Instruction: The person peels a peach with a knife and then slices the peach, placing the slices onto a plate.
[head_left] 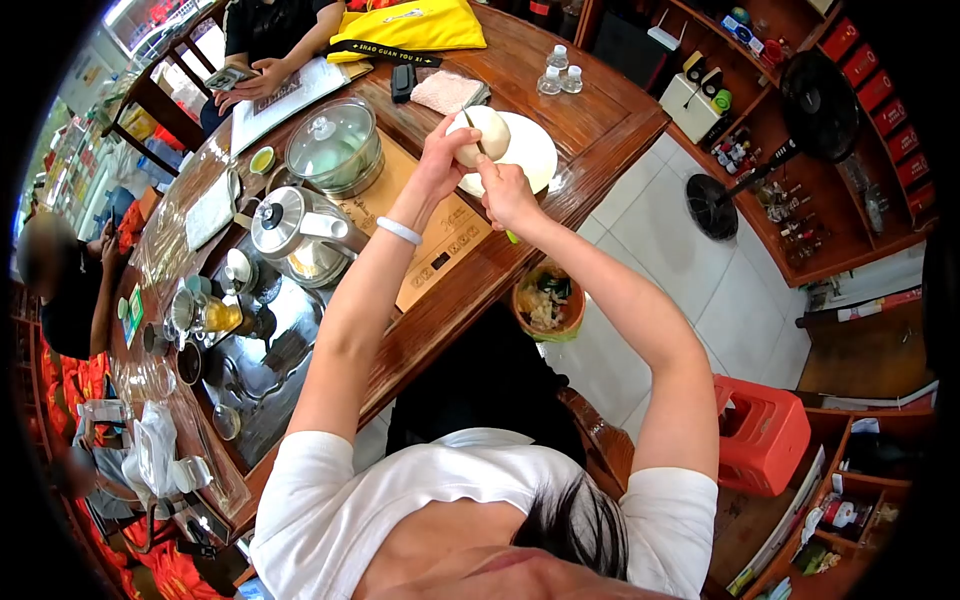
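Over a white plate (pixel 537 148), both my hands are together. A pale, round, peeled piece of fruit or vegetable (pixel 490 128) rests in my left hand (pixel 440 155), the fingers curled round it; its exact kind is unclear. My right hand (pixel 510 195) is closed round a knife (pixel 513 237) whose green handle end pokes out below the fist. The thin blade crosses the pale piece and looks to be in or against it. Just left of the plate lies a folded pink cloth (pixel 447 92).
A glass pot (pixel 333 150) stands on a cooker board, beside a kettle (pixel 290 230) and tea tray (pixel 265 350). Small bottles (pixel 560 75) stand beyond the plate. Below the table edge is a waste bin (pixel 548 302). A person's hands (pixel 250 85) hold a phone across the table.
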